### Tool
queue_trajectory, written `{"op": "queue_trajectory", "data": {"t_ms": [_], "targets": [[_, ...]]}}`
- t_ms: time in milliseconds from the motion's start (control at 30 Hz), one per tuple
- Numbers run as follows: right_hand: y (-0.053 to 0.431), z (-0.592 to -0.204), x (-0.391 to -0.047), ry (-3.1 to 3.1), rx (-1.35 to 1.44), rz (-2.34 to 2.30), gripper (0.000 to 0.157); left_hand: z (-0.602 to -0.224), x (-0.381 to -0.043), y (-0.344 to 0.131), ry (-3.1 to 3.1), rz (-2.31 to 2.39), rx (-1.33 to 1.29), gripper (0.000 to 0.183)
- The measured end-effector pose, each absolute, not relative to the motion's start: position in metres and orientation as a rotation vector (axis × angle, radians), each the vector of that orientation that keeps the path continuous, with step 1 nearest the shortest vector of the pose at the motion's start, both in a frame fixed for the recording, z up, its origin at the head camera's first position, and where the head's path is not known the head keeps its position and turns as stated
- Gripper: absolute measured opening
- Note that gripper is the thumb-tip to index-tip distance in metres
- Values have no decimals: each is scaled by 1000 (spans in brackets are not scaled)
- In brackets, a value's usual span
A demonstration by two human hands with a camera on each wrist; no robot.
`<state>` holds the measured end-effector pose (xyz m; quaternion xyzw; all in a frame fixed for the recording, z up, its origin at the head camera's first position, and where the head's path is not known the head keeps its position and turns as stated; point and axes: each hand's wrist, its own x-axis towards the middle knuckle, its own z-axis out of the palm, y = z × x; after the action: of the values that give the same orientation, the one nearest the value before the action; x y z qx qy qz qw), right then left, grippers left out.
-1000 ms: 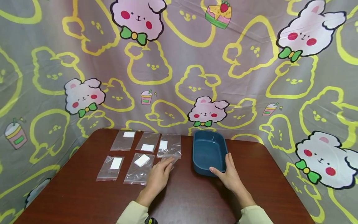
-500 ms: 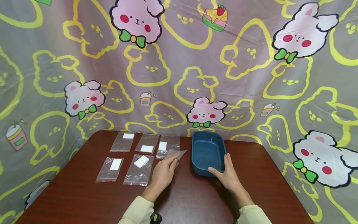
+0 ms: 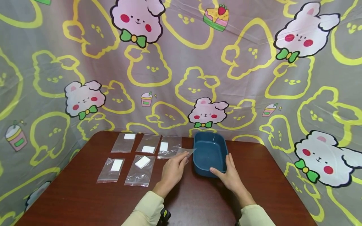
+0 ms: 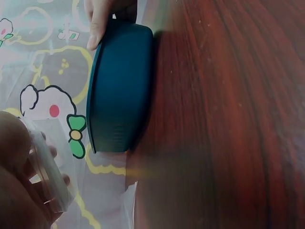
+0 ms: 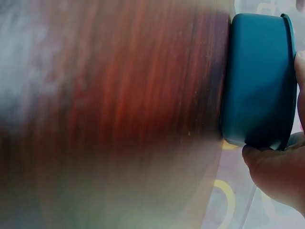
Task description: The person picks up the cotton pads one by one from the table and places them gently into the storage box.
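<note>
In the head view my left hand (image 3: pixel 173 171) pinches a clear plastic bag (image 3: pixel 187 152), whose far end overlaps the near left rim of a dark blue bin. The left wrist view shows a white flat piece (image 4: pixel 56 183) inside this bag, between thumb and fingers. The rectangular blue bin (image 3: pixel 210 152) stands on the table with nothing inside it. My right hand (image 3: pixel 232 179) grips its near right corner, thumb over the front rim and fingers along the right side. From the right wrist, the bin's outer wall (image 5: pixel 259 81) shows beside that hand.
Several clear zip bags lie left on the brown table (image 3: pixel 70 188), each with a white piece: a front left bag (image 3: pixel 104 174), a front middle bag (image 3: pixel 138 179), and a back row ending in a bag (image 3: pixel 173 144) near the bin. A patterned curtain (image 3: pixel 158 62) surrounds the table.
My left hand has lifted the clear bag from beside the back-row bags and carried it right to the bin's left rim. The right hand keeps its grip on the bin.
</note>
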<state>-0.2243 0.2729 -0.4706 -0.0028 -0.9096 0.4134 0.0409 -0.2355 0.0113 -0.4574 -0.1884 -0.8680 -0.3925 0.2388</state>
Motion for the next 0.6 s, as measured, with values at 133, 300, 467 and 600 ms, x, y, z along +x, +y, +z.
{"op": "queue_trajectory", "data": {"t_ms": [133,300,467,600], "targets": [[273,-470,-224,-2775,4,1256,110,-454,-237,17,-2384,-1075,-547,28],[273,-470,-222,-2778,-2,1257,111,-452,-242,25,-2416,-1041,-574,28],[273,-469,-223,-2787,-14,1247,112,-444,-248,35,-2418,-1018,-623,28],[273,-468,-224,-2787,-18,1245,113,-437,-252,43,-2421,-1013,-651,28]]}}
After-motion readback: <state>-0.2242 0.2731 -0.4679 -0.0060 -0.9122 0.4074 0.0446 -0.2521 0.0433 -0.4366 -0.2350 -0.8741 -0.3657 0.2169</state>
